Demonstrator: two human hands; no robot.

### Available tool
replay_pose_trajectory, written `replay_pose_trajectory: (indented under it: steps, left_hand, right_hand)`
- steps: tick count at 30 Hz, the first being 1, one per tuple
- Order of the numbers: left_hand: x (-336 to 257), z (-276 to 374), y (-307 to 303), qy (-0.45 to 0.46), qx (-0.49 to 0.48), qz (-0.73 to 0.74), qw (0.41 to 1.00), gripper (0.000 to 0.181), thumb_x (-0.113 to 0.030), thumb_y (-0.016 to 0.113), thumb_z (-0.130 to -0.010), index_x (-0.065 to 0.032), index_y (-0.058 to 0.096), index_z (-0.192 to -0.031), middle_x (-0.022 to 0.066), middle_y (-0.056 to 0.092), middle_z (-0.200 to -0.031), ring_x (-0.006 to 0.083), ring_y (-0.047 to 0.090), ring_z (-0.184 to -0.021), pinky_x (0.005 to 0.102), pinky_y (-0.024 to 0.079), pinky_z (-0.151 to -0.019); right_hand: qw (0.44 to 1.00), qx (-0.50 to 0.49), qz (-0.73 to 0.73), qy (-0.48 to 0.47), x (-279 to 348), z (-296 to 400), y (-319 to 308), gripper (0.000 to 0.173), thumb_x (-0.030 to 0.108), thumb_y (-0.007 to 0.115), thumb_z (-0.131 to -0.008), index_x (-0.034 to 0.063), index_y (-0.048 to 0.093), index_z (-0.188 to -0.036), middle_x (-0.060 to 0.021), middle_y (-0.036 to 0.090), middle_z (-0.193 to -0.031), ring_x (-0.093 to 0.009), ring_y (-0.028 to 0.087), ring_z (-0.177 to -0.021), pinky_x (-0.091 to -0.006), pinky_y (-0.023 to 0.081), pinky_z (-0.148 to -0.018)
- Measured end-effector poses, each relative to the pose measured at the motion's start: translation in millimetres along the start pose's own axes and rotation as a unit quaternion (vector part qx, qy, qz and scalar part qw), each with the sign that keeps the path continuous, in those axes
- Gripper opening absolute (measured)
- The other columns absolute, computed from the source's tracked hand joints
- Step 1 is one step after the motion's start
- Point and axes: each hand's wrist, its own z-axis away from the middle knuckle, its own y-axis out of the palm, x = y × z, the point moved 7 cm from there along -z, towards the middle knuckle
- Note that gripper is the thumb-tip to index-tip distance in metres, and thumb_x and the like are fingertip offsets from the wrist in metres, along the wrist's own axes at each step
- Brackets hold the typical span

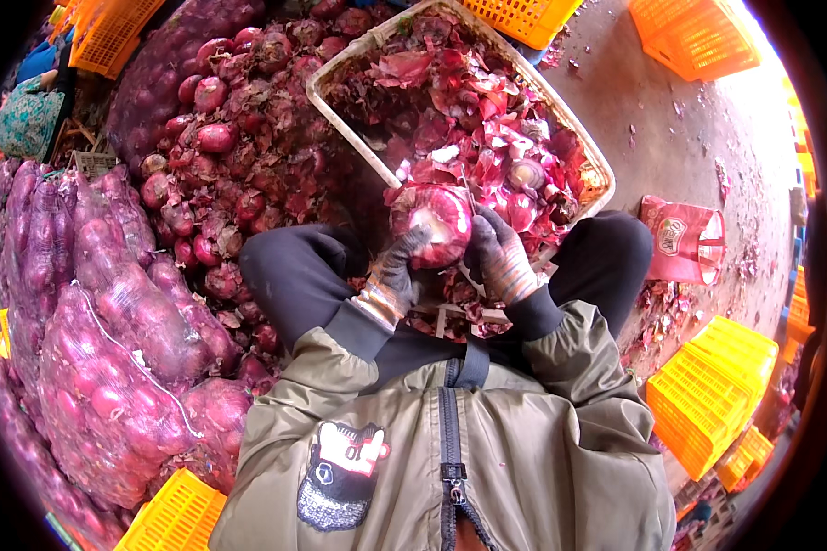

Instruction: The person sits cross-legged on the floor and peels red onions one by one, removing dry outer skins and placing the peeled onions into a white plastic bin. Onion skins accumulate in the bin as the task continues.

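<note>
A large red onion [442, 210], partly peeled with a pale patch showing, is held in front of my knees. My left hand [398, 267], in a dark-coated work glove, grips its lower left side with the thumb across the front. My gloved right hand [497, 249] is closed at the onion's right side, around what looks like a small knife [467, 184]; its thin blade stands up along the onion and the handle is hidden. Just beyond the onion, a dirty white plastic crate [355, 134] holds loose red skins and onion trimmings [482, 103].
A heap of loose red onions [248, 158] lies to the left. Full mesh sacks of onions [117, 386] crowd the lower left. Yellow crates [713, 392] and a red printed bag [682, 237] stand on the right, where skins litter the floor [651, 131]. Another person [31, 117] is at far left.
</note>
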Motion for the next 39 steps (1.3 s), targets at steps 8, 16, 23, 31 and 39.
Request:
replay_pose_trajectory:
  steps: [8,16,23,31,39]
  left_hand:
    - [-10,2,9,-0.005,0.081,0.057,0.995,0.063,-0.014,0.073,-0.076,-0.0024,0.042,-0.131,0.0123,0.056,-0.12,0.0279,0.056,-0.111,0.0428,0.047,-0.098]
    - [-16,2,19,0.06,0.111,-0.075,0.989,0.071,-0.014,0.074,-0.074,-0.006,0.039,-0.135,0.0098,0.051,-0.125,0.0254,0.052,-0.115,0.0391,0.043,-0.101]
    - [-19,20,49,0.019,0.184,-0.135,0.973,0.079,-0.021,0.076,-0.071,-0.0066,0.036,-0.138,0.0103,0.05,-0.128,0.0249,0.051,-0.117,0.0388,0.041,-0.102]
    - [-25,5,36,0.113,0.184,-0.203,0.955,0.063,-0.016,0.074,-0.078,-0.0041,0.044,-0.132,0.0081,0.052,-0.127,0.0191,0.052,-0.115,0.0355,0.043,-0.099]
    - [-25,1,12,0.132,0.089,-0.227,0.961,0.057,-0.009,0.075,-0.076,-0.0058,0.05,-0.127,0.007,0.058,-0.121,0.0187,0.054,-0.113,0.0335,0.045,-0.098]
  right_hand:
    - [0.951,-0.014,0.309,-0.03,-5,-5,-60,0.042,0.018,0.054,-0.095,0.0022,0.043,-0.132,-0.0001,0.059,-0.096,-0.009,0.054,-0.082,-0.0218,0.046,-0.072]
    - [0.998,0.029,0.05,0.023,55,10,5,0.032,0.014,0.068,-0.084,0.0056,0.052,-0.111,0.0046,0.049,-0.073,-0.006,0.043,-0.058,-0.0225,0.038,-0.051]
    - [0.903,-0.032,0.342,-0.259,93,-21,-24,0.012,0.012,0.065,-0.083,0.0053,0.058,-0.089,-0.0037,0.059,-0.073,-0.018,0.055,-0.056,-0.0335,0.044,-0.052]
    - [0.785,0.02,0.576,-0.229,103,4,-35,0.057,0.037,0.058,-0.088,0.0085,0.037,-0.133,-0.0234,0.063,-0.095,-0.04,0.062,-0.086,-0.0442,0.05,-0.073]
    - [0.712,0.215,0.608,-0.278,93,34,15,0.063,0.031,0.055,-0.091,0.0069,0.028,-0.142,-0.0169,0.056,-0.062,-0.035,0.057,-0.052,-0.0427,0.044,-0.049]
